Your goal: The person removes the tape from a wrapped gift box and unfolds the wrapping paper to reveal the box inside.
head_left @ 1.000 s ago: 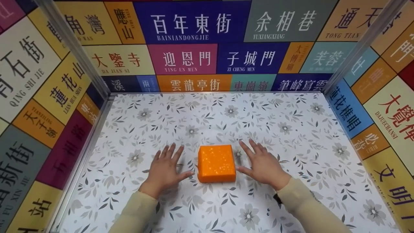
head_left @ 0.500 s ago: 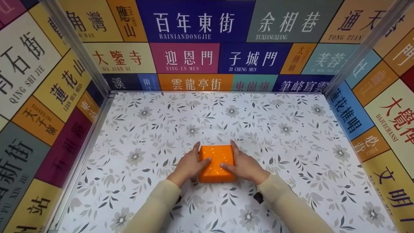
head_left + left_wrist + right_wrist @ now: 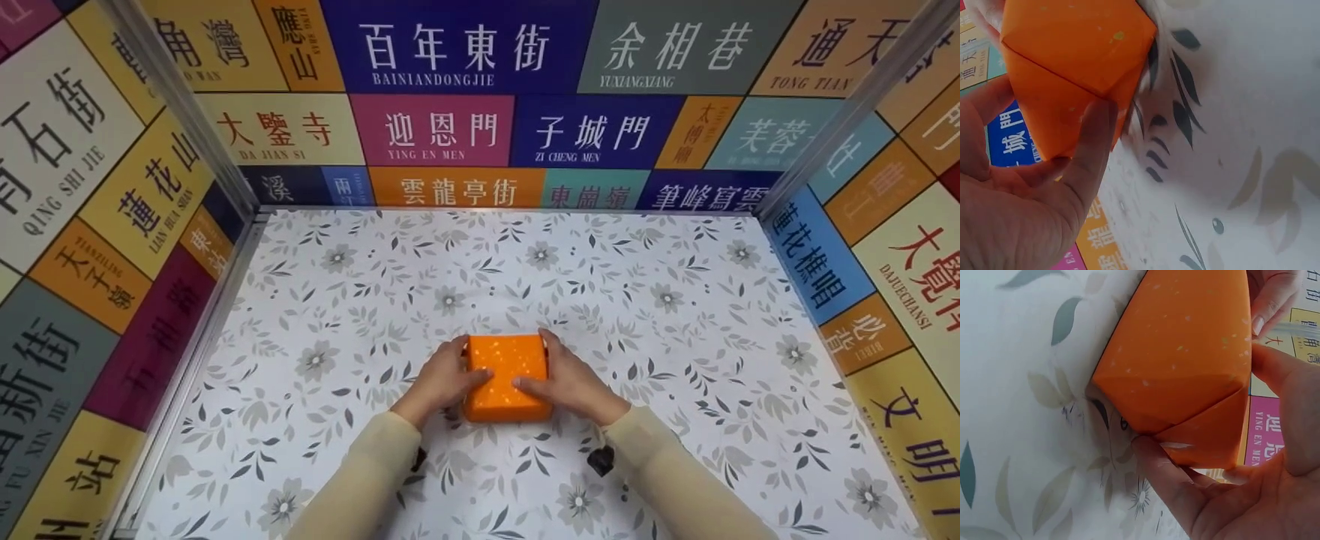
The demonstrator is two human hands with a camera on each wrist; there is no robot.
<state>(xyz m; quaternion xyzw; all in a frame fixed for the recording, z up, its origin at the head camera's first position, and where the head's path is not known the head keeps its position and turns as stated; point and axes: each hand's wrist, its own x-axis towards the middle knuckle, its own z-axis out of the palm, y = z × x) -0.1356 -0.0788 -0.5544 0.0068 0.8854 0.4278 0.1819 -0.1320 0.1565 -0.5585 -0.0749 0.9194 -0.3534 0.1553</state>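
Observation:
A squarish box wrapped in orange paper with light flecks (image 3: 507, 354) sits near the middle of the floral-covered table. My left hand (image 3: 441, 381) holds its left side, thumb over the top face. On the opposite side, my right hand (image 3: 576, 384) grips it the same way. In the left wrist view, folded paper on the wrapped box (image 3: 1067, 62) shows a slanting seam, with the fingers of the left hand (image 3: 1022, 216) against that end. A similar folded end of the box (image 3: 1185, 377) faces the right hand (image 3: 1258, 495) in the right wrist view. Its underside is hidden.
White cloth with grey flowers and leaves covers the table (image 3: 450, 255). Panels of colourful street-name signs stand at the back (image 3: 435, 131), left (image 3: 139, 217) and right (image 3: 900, 255), with clear edge strips at the corners. Dark objects sit at both wrists, partly under the sleeves.
Both hands were spread apart beside the box a second ago. They moved inward and took hold of its two sides. The box has stayed at nearly the same place.

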